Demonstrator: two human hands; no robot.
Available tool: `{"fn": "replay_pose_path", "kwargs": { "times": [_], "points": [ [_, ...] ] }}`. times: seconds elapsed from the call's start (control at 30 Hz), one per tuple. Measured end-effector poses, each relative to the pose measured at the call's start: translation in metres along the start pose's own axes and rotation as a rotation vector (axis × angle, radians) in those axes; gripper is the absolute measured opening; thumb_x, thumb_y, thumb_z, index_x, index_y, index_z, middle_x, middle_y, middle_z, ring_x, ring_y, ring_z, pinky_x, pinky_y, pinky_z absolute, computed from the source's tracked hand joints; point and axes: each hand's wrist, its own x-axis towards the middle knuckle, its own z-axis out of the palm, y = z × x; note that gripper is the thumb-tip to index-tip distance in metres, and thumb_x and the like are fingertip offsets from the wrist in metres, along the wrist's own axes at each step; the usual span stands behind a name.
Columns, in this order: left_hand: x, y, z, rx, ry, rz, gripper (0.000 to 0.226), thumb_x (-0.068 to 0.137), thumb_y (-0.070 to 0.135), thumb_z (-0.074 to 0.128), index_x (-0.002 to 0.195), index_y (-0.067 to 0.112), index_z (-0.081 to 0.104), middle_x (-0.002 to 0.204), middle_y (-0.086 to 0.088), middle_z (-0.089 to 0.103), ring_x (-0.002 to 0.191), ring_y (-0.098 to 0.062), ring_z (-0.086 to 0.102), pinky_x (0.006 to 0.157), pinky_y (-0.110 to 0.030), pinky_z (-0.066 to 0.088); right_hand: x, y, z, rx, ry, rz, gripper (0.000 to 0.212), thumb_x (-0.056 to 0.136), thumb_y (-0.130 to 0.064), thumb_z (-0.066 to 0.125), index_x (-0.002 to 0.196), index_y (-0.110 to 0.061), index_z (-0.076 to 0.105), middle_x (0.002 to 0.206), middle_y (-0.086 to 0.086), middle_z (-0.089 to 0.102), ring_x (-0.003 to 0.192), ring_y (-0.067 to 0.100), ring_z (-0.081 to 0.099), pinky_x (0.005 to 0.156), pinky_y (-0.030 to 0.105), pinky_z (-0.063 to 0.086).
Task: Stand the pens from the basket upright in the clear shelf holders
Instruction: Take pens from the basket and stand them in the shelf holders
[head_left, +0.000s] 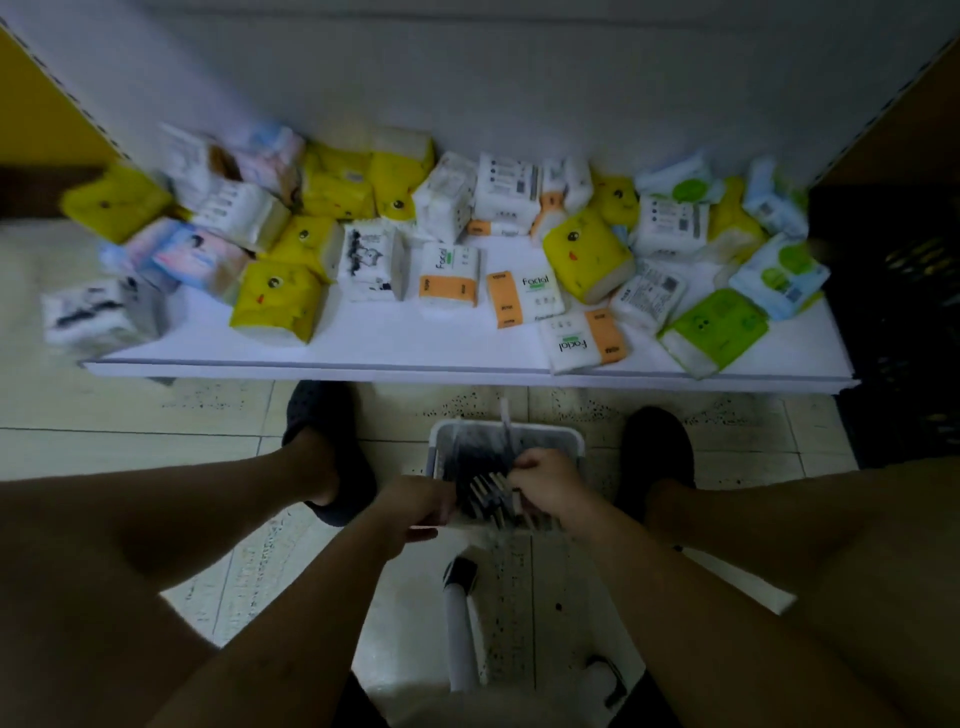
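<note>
A white basket (566, 439) sits on the floor between my two feet, holding several dark pens (480, 462). My right hand (548, 480) reaches into the basket with its fingers curled round a bunch of pens (491, 496). My left hand (418, 506) is at the basket's near left edge, fingers curled, and seems to pinch the ends of the same bunch; blur hides the exact grip. No clear shelf holders are in view.
A low white shelf (415, 358) ahead carries many tissue packs (587, 257) in yellow, white, orange and green. A dark crate (904, 322) stands at the right. A white tube-like object (460, 634) lies on the tiled floor below the basket.
</note>
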Motion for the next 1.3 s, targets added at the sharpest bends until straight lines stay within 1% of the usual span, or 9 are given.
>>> {"fn": "replay_pose_path", "kwargs": {
  "times": [0.13, 0.27, 0.47, 0.6, 0.73, 0.9, 1.03, 1.17, 1.3],
  "points": [
    [-0.043, 0.015, -0.017, -0.071, 0.011, 0.256, 0.004, 0.089, 0.009, 0.061, 0.087, 0.009, 0.065, 0.074, -0.009, 0.063, 0.067, -0.019, 0.06, 0.054, -0.024, 0.049, -0.03, -0.04, 0.001, 0.058, 0.022, -0.159, 0.005, 0.089, -0.016, 0.064, 0.085, -0.013, 0.064, 0.077, 0.007, 0.065, 0.069, 0.02, 0.062, 0.066, 0.035, 0.052],
    [-0.092, 0.04, -0.039, -0.097, 0.125, 0.573, 0.009, 0.088, 0.009, 0.066, 0.08, 0.009, 0.061, 0.067, -0.008, 0.064, 0.062, -0.019, 0.064, 0.058, -0.029, 0.049, -0.067, -0.098, 0.0, 0.16, 0.044, -0.359, 0.006, 0.084, -0.01, 0.068, 0.087, -0.009, 0.063, 0.082, 0.009, 0.068, 0.069, 0.018, 0.063, 0.062, 0.033, 0.055],
    [-0.178, 0.102, -0.083, -0.015, 0.368, 0.987, 0.017, 0.082, 0.005, 0.07, 0.077, 0.012, 0.055, 0.058, 0.01, 0.055, 0.06, -0.014, 0.055, 0.065, -0.035, 0.05, -0.137, -0.19, -0.018, 0.196, 0.064, -0.741, 0.031, 0.083, -0.004, 0.068, 0.091, -0.033, 0.062, 0.065, -0.007, 0.064, 0.064, 0.021, 0.064, 0.065, 0.04, 0.055],
    [-0.242, 0.146, -0.101, -0.024, 0.44, 1.213, 0.013, 0.087, 0.014, 0.066, 0.081, 0.005, 0.058, 0.064, -0.001, 0.062, 0.061, -0.016, 0.06, 0.069, -0.044, 0.055, -0.186, -0.252, -0.04, 0.243, 0.084, -0.942, 0.018, 0.085, -0.005, 0.066, 0.086, -0.023, 0.064, 0.069, 0.009, 0.067, 0.066, 0.027, 0.066, 0.058, 0.032, 0.05],
    [-0.308, 0.188, -0.113, -0.099, 0.492, 1.42, 0.016, 0.09, 0.018, 0.066, 0.076, 0.01, 0.063, 0.06, 0.002, 0.063, 0.058, -0.012, 0.061, 0.054, -0.028, 0.053, -0.236, -0.32, -0.062, 0.277, 0.12, -1.117, 0.013, 0.089, -0.015, 0.067, 0.081, -0.024, 0.064, 0.068, 0.001, 0.065, 0.063, 0.017, 0.066, 0.058, 0.03, 0.051],
    [-0.37, 0.237, -0.138, -0.069, 0.531, 1.545, 0.002, 0.089, 0.014, 0.067, 0.091, 0.014, 0.067, 0.071, -0.001, 0.07, 0.068, -0.013, 0.067, 0.063, -0.027, 0.057, -0.283, -0.385, -0.087, 0.228, 0.15, -1.285, 0.008, 0.088, -0.014, 0.068, 0.086, -0.021, 0.065, 0.07, 0.0, 0.07, 0.066, 0.016, 0.07, 0.058, 0.03, 0.057],
    [-0.393, 0.275, -0.162, 0.012, 0.634, 1.563, 0.031, 0.086, 0.013, 0.068, 0.112, 0.027, 0.059, 0.075, 0.004, 0.071, 0.068, -0.013, 0.069, 0.065, -0.033, 0.059, -0.297, -0.43, -0.108, 0.194, 0.196, -1.336, 0.021, 0.088, -0.011, 0.067, 0.097, -0.029, 0.06, 0.072, -0.001, 0.072, 0.065, 0.017, 0.071, 0.055, 0.026, 0.055],
    [-0.397, 0.314, -0.193, -0.002, 0.738, 1.564, 0.009, 0.09, 0.013, 0.059, 0.093, 0.021, 0.062, 0.079, 0.002, 0.07, 0.064, -0.013, 0.069, 0.067, -0.039, 0.058, -0.292, -0.475, -0.13, 0.163, 0.24, -1.348, 0.015, 0.087, -0.008, 0.066, 0.091, -0.022, 0.064, 0.073, 0.004, 0.072, 0.067, 0.021, 0.072, 0.058, 0.033, 0.057],
    [-0.395, 0.354, -0.221, -0.034, 0.833, 1.55, 0.004, 0.089, 0.024, 0.064, 0.09, 0.02, 0.064, 0.08, 0.001, 0.069, 0.073, -0.019, 0.068, 0.071, -0.045, 0.059, -0.276, -0.52, -0.146, 0.114, 0.282, -1.365, 0.003, 0.09, -0.018, 0.066, 0.088, -0.02, 0.065, 0.074, 0.0, 0.072, 0.067, 0.017, 0.071, 0.06, 0.031, 0.058]
  ]
}}
